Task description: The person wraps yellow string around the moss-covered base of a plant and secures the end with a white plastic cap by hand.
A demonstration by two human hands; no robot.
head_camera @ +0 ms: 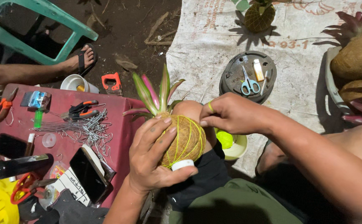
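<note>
My left hand (152,159) wraps around a brown fibre ball (187,139) with a striped pink and green plant (156,93) growing from its top. Yellow-green string (176,143) runs in loops around the ball. A small white cap sits under my left thumb at the ball's lower end. My right hand (226,114) pinches the string at the ball's upper right side, with a loop of it over one finger. The ball rests over my knee.
A dark red table (118,124) at left holds bent wire pieces (85,128), pliers (83,108), phones and red clips. A round dark lid (247,76) carries blue scissors (250,85). More fibre-ball plants (357,56) lie on a white sack (205,45). Another person's foot (79,60) is near a green chair.
</note>
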